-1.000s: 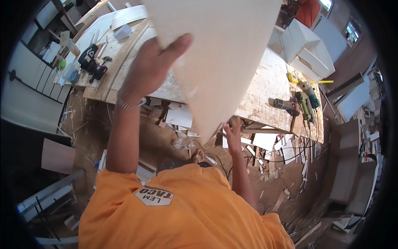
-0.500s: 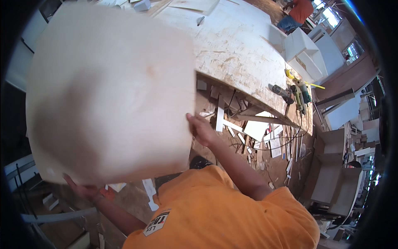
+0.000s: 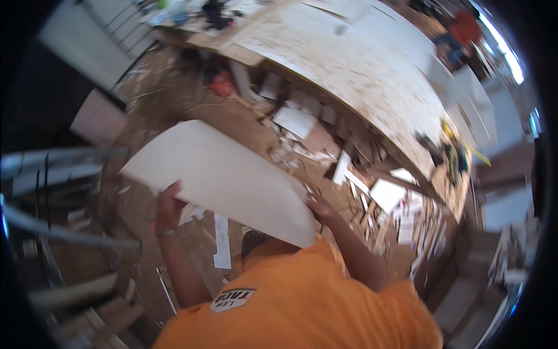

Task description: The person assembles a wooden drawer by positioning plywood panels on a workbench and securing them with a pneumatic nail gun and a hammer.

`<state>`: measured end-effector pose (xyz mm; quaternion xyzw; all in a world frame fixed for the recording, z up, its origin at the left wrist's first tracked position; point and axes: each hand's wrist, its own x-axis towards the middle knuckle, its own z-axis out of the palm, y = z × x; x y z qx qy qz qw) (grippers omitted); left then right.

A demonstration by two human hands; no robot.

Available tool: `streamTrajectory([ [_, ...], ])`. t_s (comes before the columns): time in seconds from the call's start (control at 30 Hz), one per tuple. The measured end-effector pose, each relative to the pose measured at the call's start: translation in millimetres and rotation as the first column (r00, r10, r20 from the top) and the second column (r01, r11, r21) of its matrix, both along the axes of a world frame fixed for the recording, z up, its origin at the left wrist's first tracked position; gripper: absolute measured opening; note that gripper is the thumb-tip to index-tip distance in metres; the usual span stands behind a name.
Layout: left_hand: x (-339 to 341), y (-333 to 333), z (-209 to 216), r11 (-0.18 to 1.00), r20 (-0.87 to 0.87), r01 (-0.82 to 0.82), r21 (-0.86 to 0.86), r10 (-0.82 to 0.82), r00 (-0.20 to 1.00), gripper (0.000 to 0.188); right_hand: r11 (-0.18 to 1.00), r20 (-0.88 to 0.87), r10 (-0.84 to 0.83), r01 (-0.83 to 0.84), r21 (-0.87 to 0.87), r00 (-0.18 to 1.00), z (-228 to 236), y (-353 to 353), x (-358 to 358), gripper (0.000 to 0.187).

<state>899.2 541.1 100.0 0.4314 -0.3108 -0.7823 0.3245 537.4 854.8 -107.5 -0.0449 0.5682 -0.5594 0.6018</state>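
The pale, flat, rectangular wooden board (image 3: pixel 221 174), broad-faced half a second ago, has dropped and tipped to a narrower outline. The bare left hand (image 3: pixel 170 206) has moved from its bottom corner along the near edge. A blurred red bundle (image 3: pixel 222 84) under the white-topped wooden workbench (image 3: pixel 343 58) has come into view.

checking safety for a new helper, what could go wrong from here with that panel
The panel might slip, since the left hand and right hand grip only its edges. The white strip and offcuts on the floor could cause a trip.
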Motion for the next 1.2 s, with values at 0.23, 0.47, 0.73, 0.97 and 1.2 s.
streamTrajectory([
  [0.23, -155, 0, -70, 0.976, 0.33, 0.208, -0.061, -0.177, 0.927, 0.044, 0.949, 0.256, -0.256, 0.293, -0.117, 0.932, 19, 117, -5, 0.055],
  [0.47, -255, 34, -114, 0.974, 0.589, 0.222, -0.046, -0.153, 0.793, 0.038, 0.944, 0.206, -0.281, 0.308, -0.115, 0.937, -18, 185, 12, 0.058],
  [0.73, -275, 81, -134, 0.9, 0.355, 0.427, 0.091, -0.43, 0.83, 0.084, 0.954, -0.802, 0.235, 0.03, 0.299, 0.549, 16, 61, -6, 0.03],
  [0.97, -197, 104, -114, 0.831, -0.232, 0.518, 0.203, -0.473, 0.85, 0.081, 0.946, -0.946, 0.32, -0.033, 0.322, -0.059, 58, -102, -21, 0.034],
  [1.2, -94, 30, -189, 0.835, -0.095, 0.385, 0.393, -0.379, 0.92, 0.057, 0.928, -0.935, 0.332, -0.134, 0.347, -0.121, 78, -207, -36, 0.024],
])
